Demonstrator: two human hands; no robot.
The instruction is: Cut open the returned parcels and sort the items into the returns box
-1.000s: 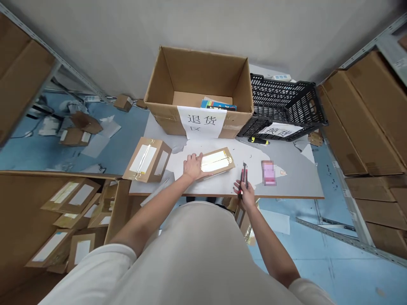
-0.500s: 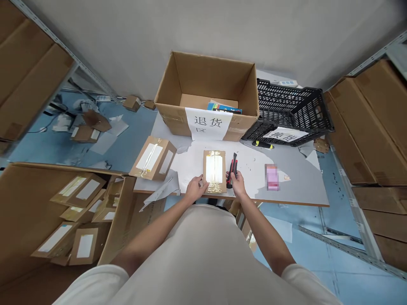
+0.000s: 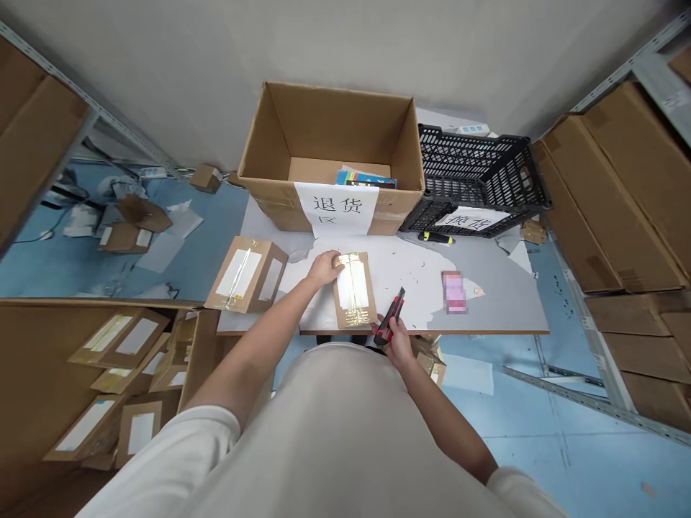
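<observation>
A small taped cardboard box (image 3: 354,291) with a white label lies on the white table, slightly turned, near the front edge. My left hand (image 3: 325,269) grips its far left corner, the fingers over the edge. A red and black utility knife (image 3: 391,317) is held in my right hand (image 3: 398,339), beside the box's near right corner. The knife points up and away from me. Fingers of my right hand come close to that corner; whether they touch it I cannot tell.
Left on the table stands a larger taped box (image 3: 247,275). Behind are an open carton (image 3: 281,205) with a paper sign and a black plastic crate (image 3: 480,188). A yellow-black tool (image 3: 435,237) and a pink item (image 3: 454,293) lie right. Lower left, a big carton (image 3: 32,338) holds several parcels.
My left hand has moved from the box's near left corner to its far left corner. The box has turned slightly. My right hand with the knife has come lower, nearer the table edge.
</observation>
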